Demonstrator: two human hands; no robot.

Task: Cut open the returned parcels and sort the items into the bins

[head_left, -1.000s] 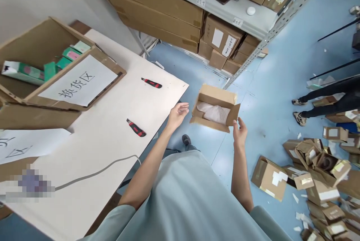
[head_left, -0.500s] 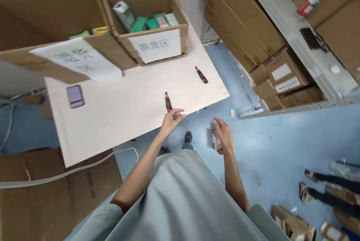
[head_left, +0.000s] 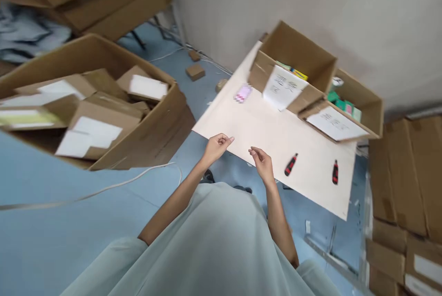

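- Blue floor (head_left: 103, 240) and a grey wall (head_left: 311, 6) surround one white table (head_left: 265, 128), set at a slant before the person.
- Both hands look empty: the left hand (head_left: 217, 146) is narrow, thumb near the curled fingers; the right hand (head_left: 263, 165) is loosely curled with a slight gap. They hover around the table's near edge, well apart from the boxes.
- My judgement of the step: a pause between handlings, nothing being gripped. Picking anything up from here would call for a reach and wider fingers.
- Utility knives: two, red and black, lying on the table; the closer knife (head_left: 291, 165) is near the right hand, the other knife (head_left: 335, 172) further right.
- Boxes on the table: two, side by side, the left box (head_left: 260, 68) and the right box (head_left: 375, 112), each with one white sheet on its front (the writing is too blurred to read).
- Large carton (head_left: 159, 137) at left: one, holding several labelled parcels (head_left: 100, 118), too overlapped to count surely.
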